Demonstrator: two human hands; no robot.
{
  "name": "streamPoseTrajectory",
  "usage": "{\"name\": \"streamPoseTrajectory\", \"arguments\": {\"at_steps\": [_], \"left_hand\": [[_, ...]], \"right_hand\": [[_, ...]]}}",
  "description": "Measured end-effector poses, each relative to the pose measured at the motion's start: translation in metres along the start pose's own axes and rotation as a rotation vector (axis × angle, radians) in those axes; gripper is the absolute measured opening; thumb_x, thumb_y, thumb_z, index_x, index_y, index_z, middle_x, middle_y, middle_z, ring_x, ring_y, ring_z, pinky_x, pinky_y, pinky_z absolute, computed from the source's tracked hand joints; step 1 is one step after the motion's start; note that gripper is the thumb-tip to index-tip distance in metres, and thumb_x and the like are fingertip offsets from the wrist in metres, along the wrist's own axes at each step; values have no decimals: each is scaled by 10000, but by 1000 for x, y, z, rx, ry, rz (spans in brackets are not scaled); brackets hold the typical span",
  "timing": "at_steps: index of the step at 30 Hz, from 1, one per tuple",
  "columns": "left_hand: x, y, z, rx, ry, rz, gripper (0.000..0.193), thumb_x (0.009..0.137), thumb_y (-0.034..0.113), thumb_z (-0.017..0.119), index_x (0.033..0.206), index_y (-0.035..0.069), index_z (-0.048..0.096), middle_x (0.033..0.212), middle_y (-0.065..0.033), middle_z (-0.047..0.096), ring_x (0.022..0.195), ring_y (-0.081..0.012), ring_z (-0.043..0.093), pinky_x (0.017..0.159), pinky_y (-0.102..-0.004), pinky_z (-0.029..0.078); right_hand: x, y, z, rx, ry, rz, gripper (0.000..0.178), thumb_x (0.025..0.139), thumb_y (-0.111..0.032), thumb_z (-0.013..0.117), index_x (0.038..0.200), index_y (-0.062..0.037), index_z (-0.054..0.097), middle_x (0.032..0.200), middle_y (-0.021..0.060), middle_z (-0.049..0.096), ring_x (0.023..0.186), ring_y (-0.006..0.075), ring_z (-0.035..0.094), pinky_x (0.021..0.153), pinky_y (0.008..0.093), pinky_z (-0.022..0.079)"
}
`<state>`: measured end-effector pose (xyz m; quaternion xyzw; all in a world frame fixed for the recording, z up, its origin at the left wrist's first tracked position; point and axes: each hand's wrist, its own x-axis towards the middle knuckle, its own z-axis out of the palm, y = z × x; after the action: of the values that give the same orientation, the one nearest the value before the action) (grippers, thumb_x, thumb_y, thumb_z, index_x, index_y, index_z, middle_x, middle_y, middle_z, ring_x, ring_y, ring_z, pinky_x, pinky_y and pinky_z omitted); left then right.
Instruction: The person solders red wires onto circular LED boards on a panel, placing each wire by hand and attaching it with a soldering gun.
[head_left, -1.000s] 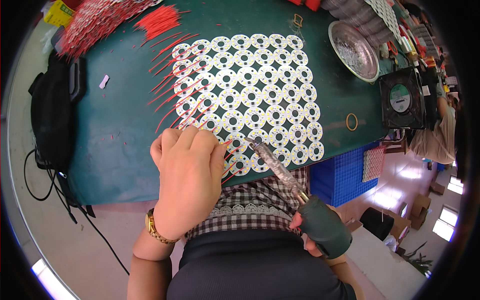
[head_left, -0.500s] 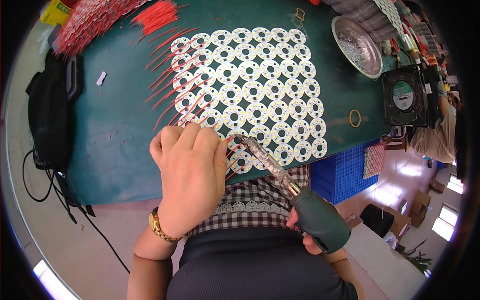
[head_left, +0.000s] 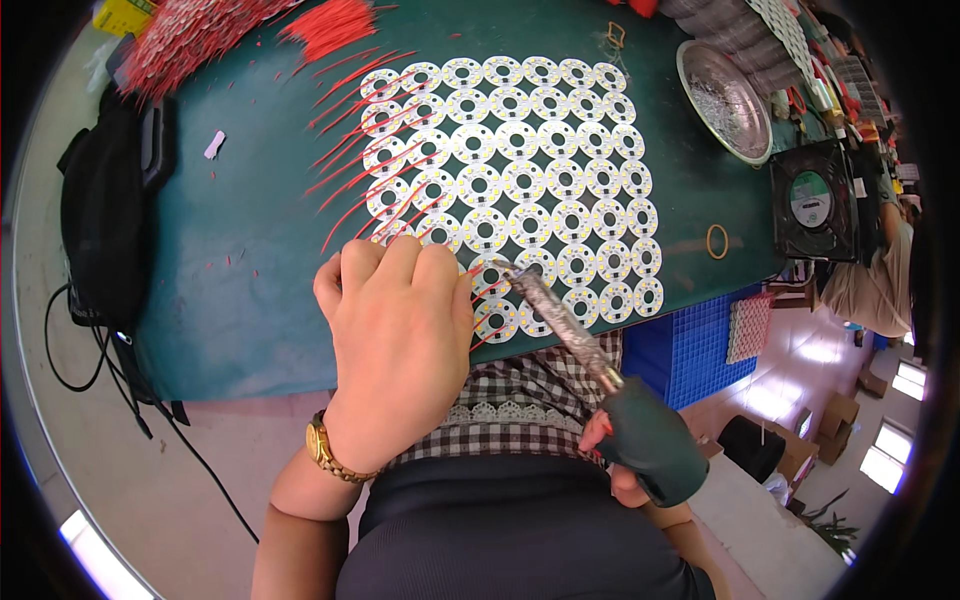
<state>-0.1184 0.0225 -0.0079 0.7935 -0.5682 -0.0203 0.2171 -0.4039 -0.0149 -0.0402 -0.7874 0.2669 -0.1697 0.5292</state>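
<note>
A sheet of white ring-shaped LED boards lies on the table, in rows that touch one another. Thin red wires slant across its left columns. My left hand, a gold watch at its wrist, is closed over the lower left boards. A red wire shows at its fingertips, which are mostly hidden. My right hand is wrapped round the dark green handle of a soldering iron. The iron's bent tip is at a ring just right of my left fingertips; whether it touches cannot be made out.
Red wires are heaped at the back left beside a larger bundle. A metal bowl and a black fan stand on the right, near a rubber band. A black bag with cables sits left. Below the edge is a blue crate.
The whole scene has shifted slightly right in view. Relative to the boards, the iron's tip has moved a little to the right. Both hands keep their grip.
</note>
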Motion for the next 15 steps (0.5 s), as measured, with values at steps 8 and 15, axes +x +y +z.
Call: {"name": "streamPoseTrajectory", "arguments": {"at_steps": [8, 15], "left_hand": [[-1, -10, -15, 22, 42, -39, 86, 853, 104, 645, 825, 80, 566, 794, -42, 547, 795, -260, 470, 792, -409, 337], [16, -11, -17, -39, 244, -84, 45, 858, 80, 645, 877, 107, 615, 788, -12, 541, 776, -232, 475, 773, -373, 326]], "right_hand": [[14, -25, -17, 386, 55, 363, 341, 774, -254, 753, 1025, -54, 640, 840, 80, 653, 768, 175, 629, 619, 323, 483], [26, -36, -5, 482, 257, 138, 375, 771, -274, 781, 1029, -35, 652, 841, 55, 683, 742, 135, 623, 635, 261, 479]]}}
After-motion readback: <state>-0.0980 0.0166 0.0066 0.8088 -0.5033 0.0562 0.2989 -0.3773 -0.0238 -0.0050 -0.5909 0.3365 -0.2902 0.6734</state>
